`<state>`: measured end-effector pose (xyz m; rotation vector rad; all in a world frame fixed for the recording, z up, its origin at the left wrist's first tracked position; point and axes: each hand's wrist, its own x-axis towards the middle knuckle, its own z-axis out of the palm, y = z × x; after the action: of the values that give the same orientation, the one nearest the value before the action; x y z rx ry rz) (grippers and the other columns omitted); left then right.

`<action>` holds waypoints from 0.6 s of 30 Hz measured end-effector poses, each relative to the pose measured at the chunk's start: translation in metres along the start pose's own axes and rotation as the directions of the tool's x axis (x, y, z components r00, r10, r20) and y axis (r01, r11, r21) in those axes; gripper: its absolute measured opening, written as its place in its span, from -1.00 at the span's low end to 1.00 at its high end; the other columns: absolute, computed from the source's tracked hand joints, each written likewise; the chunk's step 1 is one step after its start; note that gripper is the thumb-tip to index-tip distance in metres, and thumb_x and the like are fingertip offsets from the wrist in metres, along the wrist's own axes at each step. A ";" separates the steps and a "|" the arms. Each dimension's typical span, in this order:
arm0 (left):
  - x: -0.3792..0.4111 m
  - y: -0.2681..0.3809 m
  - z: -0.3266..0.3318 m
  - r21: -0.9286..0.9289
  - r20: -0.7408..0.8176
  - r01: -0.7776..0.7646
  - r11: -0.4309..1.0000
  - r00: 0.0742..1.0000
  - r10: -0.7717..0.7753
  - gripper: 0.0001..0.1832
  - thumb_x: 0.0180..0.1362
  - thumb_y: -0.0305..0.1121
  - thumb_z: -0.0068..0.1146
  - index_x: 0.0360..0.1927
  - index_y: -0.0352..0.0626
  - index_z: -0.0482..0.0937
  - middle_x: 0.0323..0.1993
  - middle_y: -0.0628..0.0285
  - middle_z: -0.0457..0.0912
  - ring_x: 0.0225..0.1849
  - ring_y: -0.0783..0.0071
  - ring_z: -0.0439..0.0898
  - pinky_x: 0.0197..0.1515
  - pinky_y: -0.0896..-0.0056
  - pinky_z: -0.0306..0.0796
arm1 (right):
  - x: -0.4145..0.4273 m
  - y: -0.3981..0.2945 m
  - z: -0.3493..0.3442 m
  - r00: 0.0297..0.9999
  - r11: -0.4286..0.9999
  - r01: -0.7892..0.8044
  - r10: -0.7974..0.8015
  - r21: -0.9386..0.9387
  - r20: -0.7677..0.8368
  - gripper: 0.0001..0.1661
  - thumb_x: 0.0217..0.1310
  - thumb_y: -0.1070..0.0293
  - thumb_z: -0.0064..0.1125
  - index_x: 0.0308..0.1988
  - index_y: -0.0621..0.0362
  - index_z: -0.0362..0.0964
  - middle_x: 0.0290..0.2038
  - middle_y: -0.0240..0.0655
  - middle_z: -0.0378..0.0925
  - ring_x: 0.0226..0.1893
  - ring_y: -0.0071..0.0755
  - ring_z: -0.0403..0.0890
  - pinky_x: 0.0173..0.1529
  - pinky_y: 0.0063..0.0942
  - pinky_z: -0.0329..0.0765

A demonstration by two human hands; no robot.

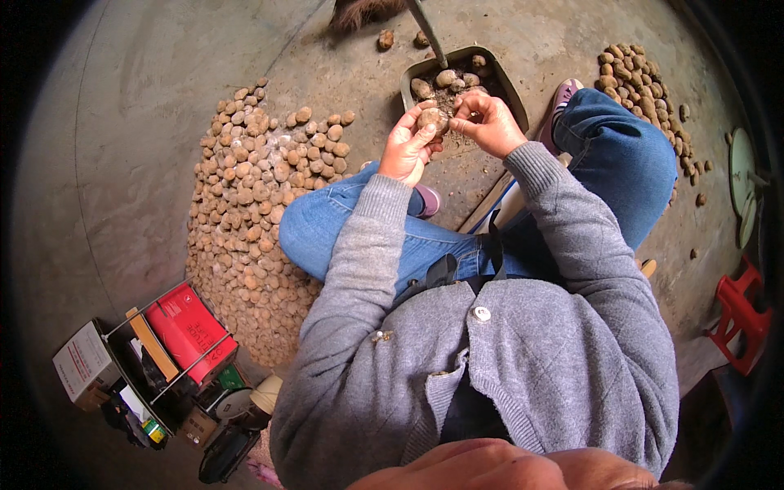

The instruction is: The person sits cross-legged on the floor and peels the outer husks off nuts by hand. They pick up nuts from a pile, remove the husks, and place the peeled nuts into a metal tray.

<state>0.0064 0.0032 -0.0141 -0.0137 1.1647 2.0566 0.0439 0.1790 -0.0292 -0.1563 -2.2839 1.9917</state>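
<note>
My left hand (411,144) holds a round brown potato (432,120) between thumb and fingers. The curled fingers of my right hand (489,122) meet the right side of the same potato, the thumb and forefinger pinched at its edge. Whether a small piece sits between those fingertips is too small to tell. Just beyond and beneath both hands lies a dark dustpan (518,104) with loose soil and several dirty potatoes (446,78) in it. Its long handle (427,32) rises toward the top of the view.
A large potato heap (245,226) spreads at my left; a smaller heap (637,82) lies right of my knee. Broom bristles (360,13) and a loose potato (386,40) are ahead. A rack with a red box (190,331) stands lower left, a red plastic stool (740,315) at right.
</note>
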 end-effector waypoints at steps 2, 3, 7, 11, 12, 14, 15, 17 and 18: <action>0.001 -0.002 -0.001 0.001 0.010 0.007 1.000 1.000 -0.007 -0.57 0.12 -0.44 0.06 0.09 -0.09 0.30 -0.09 0.31 0.47 -0.17 0.52 0.49 -0.27 0.51 0.41 | -0.002 0.006 0.002 0.998 0.992 0.054 -0.052 -0.111 0.018 -0.76 -0.15 0.34 0.30 -0.57 0.24 0.41 -0.60 -0.27 0.45 -0.53 -0.36 0.49 -0.38 -0.44 0.43; 0.000 -0.001 0.001 0.006 0.005 0.019 1.000 1.000 -0.019 -0.57 0.12 -0.45 0.06 0.09 -0.09 0.31 -0.09 0.31 0.47 -0.17 0.52 0.49 -0.27 0.51 0.41 | -0.001 0.001 0.001 0.998 0.982 -0.049 0.040 -0.182 -0.051 -0.77 -0.15 0.35 0.30 -0.57 0.24 0.41 -0.59 -0.25 0.45 -0.52 -0.34 0.50 -0.38 -0.44 0.43; -0.004 0.003 0.002 0.025 -0.014 0.057 0.998 0.998 -0.056 -0.58 0.12 -0.46 0.06 0.08 -0.09 0.32 -0.09 0.31 0.48 -0.16 0.52 0.49 -0.27 0.50 0.41 | 0.003 -0.019 -0.009 0.941 0.911 -0.329 0.296 -0.250 -0.162 -0.78 -0.16 0.35 0.30 -0.56 0.24 0.44 -0.56 -0.19 0.48 -0.50 -0.31 0.52 -0.36 -0.43 0.44; -0.002 0.001 0.002 0.013 -0.022 0.022 1.000 1.000 -0.021 -0.58 0.11 -0.45 0.07 0.07 -0.08 0.32 -0.10 0.31 0.48 -0.18 0.52 0.50 -0.27 0.49 0.42 | 0.001 -0.007 -0.008 0.976 0.969 -0.211 0.201 -0.130 -0.085 -0.78 -0.16 0.36 0.30 -0.56 0.24 0.42 -0.58 -0.23 0.45 -0.51 -0.32 0.50 -0.35 -0.42 0.44; -0.001 0.001 0.001 0.016 -0.022 0.015 1.000 1.000 -0.015 -0.58 0.11 -0.45 0.07 0.07 -0.08 0.32 -0.10 0.31 0.48 -0.19 0.52 0.50 -0.27 0.49 0.42 | 0.001 -0.005 -0.008 0.984 0.982 -0.174 0.170 -0.069 -0.060 -0.78 -0.16 0.37 0.30 -0.57 0.24 0.41 -0.58 -0.25 0.44 -0.52 -0.33 0.49 -0.35 -0.42 0.44; 0.000 -0.001 -0.003 0.024 -0.021 0.003 1.000 1.000 -0.002 -0.58 0.11 -0.45 0.07 0.07 -0.08 0.33 -0.09 0.30 0.48 -0.21 0.52 0.50 -0.28 0.48 0.43 | -0.001 -0.003 -0.002 0.997 0.990 0.076 -0.076 -0.119 0.010 -0.79 -0.10 0.43 0.27 -0.57 0.23 0.36 -0.62 -0.40 0.37 -0.56 -0.48 0.41 -0.40 -0.51 0.40; 0.000 -0.001 -0.003 0.021 -0.030 0.007 1.000 1.000 -0.006 -0.59 0.11 -0.45 0.08 0.06 -0.08 0.33 -0.09 0.30 0.47 -0.22 0.52 0.50 -0.28 0.48 0.43 | -0.003 -0.004 0.002 0.979 0.970 0.201 -0.196 -0.134 0.051 -0.79 -0.08 0.46 0.26 -0.58 0.22 0.34 -0.63 -0.48 0.33 -0.59 -0.55 0.37 -0.42 -0.56 0.39; 0.000 -0.001 -0.001 0.014 -0.046 0.015 1.000 0.999 -0.014 -0.59 0.10 -0.45 0.08 0.06 -0.07 0.33 -0.08 0.30 0.47 -0.23 0.52 0.50 -0.28 0.48 0.43 | -0.004 -0.008 0.002 1.000 0.973 0.005 -0.010 -0.233 -0.019 -0.79 -0.11 0.40 0.28 -0.57 0.23 0.39 -0.60 -0.37 0.40 -0.55 -0.46 0.43 -0.41 -0.50 0.41; -0.001 0.000 -0.001 0.015 -0.042 0.028 0.999 0.999 -0.028 -0.59 0.10 -0.45 0.08 0.05 -0.08 0.34 -0.09 0.30 0.47 -0.23 0.52 0.50 -0.28 0.48 0.43 | -0.002 -0.009 0.002 0.991 0.960 -0.085 0.055 -0.267 -0.120 -0.79 -0.13 0.36 0.29 -0.56 0.23 0.42 -0.57 -0.29 0.44 -0.53 -0.38 0.48 -0.39 -0.45 0.42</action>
<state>0.0069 0.0021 -0.0147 -0.0659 1.1999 2.0314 0.0452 0.1752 -0.0202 -0.3660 -2.4989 1.6417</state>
